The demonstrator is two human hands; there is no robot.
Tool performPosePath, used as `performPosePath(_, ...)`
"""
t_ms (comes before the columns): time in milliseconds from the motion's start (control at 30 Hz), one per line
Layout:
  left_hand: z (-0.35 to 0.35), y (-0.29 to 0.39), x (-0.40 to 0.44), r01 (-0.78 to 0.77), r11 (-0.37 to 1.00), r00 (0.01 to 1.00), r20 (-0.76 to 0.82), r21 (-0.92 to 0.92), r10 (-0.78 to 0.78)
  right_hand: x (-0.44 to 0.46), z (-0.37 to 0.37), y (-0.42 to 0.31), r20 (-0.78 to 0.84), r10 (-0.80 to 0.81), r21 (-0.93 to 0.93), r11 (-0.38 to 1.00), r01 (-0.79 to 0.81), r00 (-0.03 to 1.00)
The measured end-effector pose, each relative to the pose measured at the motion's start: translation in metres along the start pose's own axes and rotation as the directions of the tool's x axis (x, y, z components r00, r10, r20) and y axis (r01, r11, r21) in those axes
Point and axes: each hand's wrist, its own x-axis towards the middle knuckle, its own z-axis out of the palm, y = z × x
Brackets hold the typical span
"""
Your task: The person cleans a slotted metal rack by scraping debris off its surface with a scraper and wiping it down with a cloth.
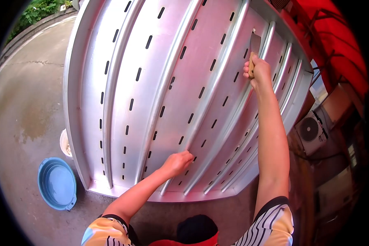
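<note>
My right hand [258, 73] is wrapped around the wooden handle of a scraper [255, 44] with a flat metal blade. The blade lies against a large silvery metal panel [151, 69] with raised ribs and rows of dark slots, close to a small pale bit [253, 30] near its upper right. Lower down, my left hand [177, 163] is closed at one of the ribs [201, 131]. Its fingertips are tucked in, and whether they pinch anything is hidden.
On the wet concrete floor [28, 102] at left stand a blue basin [57, 183] and a white bucket [65, 142], partly behind the panel's edge. Right of the panel are an air-conditioner unit [311, 130] and red sheeting [336, 37]. A dark rounded shape [197, 228] shows at the bottom.
</note>
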Motion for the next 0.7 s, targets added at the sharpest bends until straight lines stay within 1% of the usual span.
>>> performPosePath(33, 0.001, -0.001, 0.001, -0.006, 1.000, 1.000, -0.002, 0.003, 0.006, 0.007, 0.001, 0.000, 0.011, 0.019, -0.014, 1.000, -0.019, 1.000)
performPosePath(67, 0.001, -0.003, 0.001, 0.003, 1.000, 1.000, 0.002, -0.009, -0.003, 0.017, -0.002, -0.003, 0.035, -0.077, 0.099, 0.992, 0.073, 0.996)
performPosePath(167, 0.001, 0.002, -0.004, 0.022, 0.999, 1.000, 0.022, -0.040, -0.021, 0.001, 0.002, -0.003, 0.012, -0.135, 0.264, 0.956, 0.127, 0.991)
performPosePath(200, 0.001, 0.002, 0.000, 0.012, 0.999, 1.000, 0.013, -0.034, -0.011, 0.002, -0.002, -0.001, 0.023, -0.099, 0.351, 0.933, 0.085, 0.995)
performPosePath(267, -0.001, 0.003, -0.001, 0.000, 1.000, 1.000, 0.011, -0.027, 0.000, 0.005, -0.010, 0.006, 0.091, -0.028, 0.340, 0.940, -0.005, 0.995)
performPosePath(333, -0.002, 0.000, 0.000, -0.005, 1.000, 1.000, -0.005, -0.010, 0.005, 0.017, -0.009, 0.016, 0.204, 0.044, 0.332, 0.937, -0.112, 0.978)
performPosePath(367, -0.003, -0.002, -0.002, 0.002, 1.000, 1.000, -0.009, -0.008, -0.002, 0.026, -0.011, 0.017, 0.210, 0.046, 0.292, 0.950, -0.108, 0.977)
performPosePath(433, -0.001, -0.003, -0.004, -0.007, 1.000, 1.000, 0.002, -0.028, 0.007, 0.036, -0.013, 0.005, 0.129, -0.085, 0.476, 0.880, 0.014, 0.988)
performPosePath(533, 0.002, 0.000, -0.003, -0.005, 1.000, 1.000, 0.016, -0.013, 0.005, 0.032, -0.024, -0.005, 0.177, -0.064, 0.517, 0.855, -0.037, 0.982)
performPosePath(633, 0.000, 0.002, 0.000, -0.007, 1.000, 1.000, 0.009, 0.000, 0.007, 0.011, -0.018, 0.014, 0.242, 0.040, 0.421, 0.896, -0.142, 0.970)
performPosePath(700, -0.002, 0.002, -0.001, -0.015, 1.000, 1.000, 0.010, 0.000, 0.015, 0.011, -0.010, 0.017, 0.229, 0.105, 0.398, 0.897, -0.191, 0.968)
